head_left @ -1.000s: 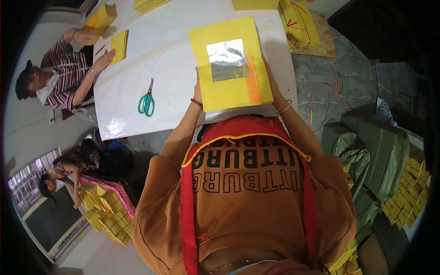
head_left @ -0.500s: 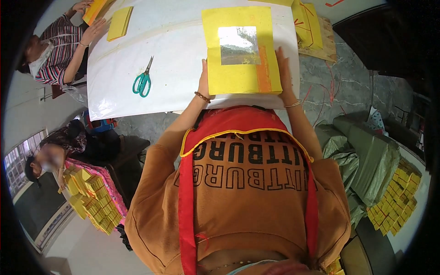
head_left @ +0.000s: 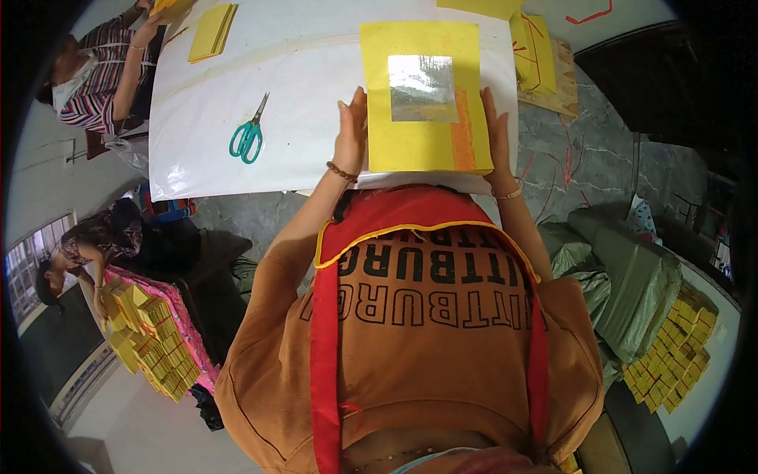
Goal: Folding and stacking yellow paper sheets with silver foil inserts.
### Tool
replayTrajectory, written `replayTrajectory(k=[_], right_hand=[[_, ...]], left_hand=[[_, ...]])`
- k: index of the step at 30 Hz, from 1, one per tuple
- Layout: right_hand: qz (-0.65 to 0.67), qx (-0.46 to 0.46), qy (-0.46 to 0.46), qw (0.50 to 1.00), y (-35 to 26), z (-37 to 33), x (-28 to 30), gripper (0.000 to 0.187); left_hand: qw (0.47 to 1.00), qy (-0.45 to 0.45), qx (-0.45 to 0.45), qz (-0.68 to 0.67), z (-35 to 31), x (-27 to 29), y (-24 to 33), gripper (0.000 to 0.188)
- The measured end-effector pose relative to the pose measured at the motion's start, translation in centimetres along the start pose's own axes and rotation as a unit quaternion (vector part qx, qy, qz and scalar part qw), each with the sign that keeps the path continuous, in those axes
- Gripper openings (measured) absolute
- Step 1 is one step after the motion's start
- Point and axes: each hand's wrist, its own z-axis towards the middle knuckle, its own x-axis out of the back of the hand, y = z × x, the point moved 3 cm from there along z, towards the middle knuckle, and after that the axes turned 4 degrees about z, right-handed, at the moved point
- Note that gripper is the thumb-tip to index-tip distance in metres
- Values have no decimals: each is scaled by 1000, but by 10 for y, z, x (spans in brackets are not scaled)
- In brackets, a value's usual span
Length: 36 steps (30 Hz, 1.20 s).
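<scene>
A stack of yellow paper sheets lies at the near right of the white-covered table. Its top sheet carries a silver foil square and an orange strip. My left hand is upright beside the stack's left edge, fingers stretched out, palm turned toward it. Along the right edge, my right hand is held flat with straight fingers. Neither hand grips the sheets; whether the palms touch the edges is hard to tell. Teal-handled scissors rest on the table to the left, blades pointing away.
Another yellow stack lies at the far left of the white table, near a co-worker in stripes. A second person bends over bundled yellow paper at lower left. Tied yellow bundles sit on a board at right.
My left hand has come slightly away from the stack's left edge, its fingers more raised. The co-worker in stripes has drawn a hand back from the far-left stack.
</scene>
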Motion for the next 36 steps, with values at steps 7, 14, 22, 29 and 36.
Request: replayTrajectory(k=[7, 14, 22, 29, 36], right_hand=[[-62, 80, -59, 993, -33, -28, -30, 75], [-29, 97, -47, 994, -26, -30, -31, 77], [-273, 205, -69, 937, -43, -41, -9, 71], [-347, 171, -141, 911, -44, -32, -7, 62], [-342, 188, -155, 908, -47, -24, -7, 54]], left_hand=[[999, -42, 32, 12, -20, -27, 37, 80], [996, -4, 49, 74, -13, -26, 32, 83], [815, -10, -268, 514, -35, -34, 91, 72], [632, -205, -360, 655, -45, -59, 79, 51], [633, -212, -356, 654, -41, -52, 93, 48]])
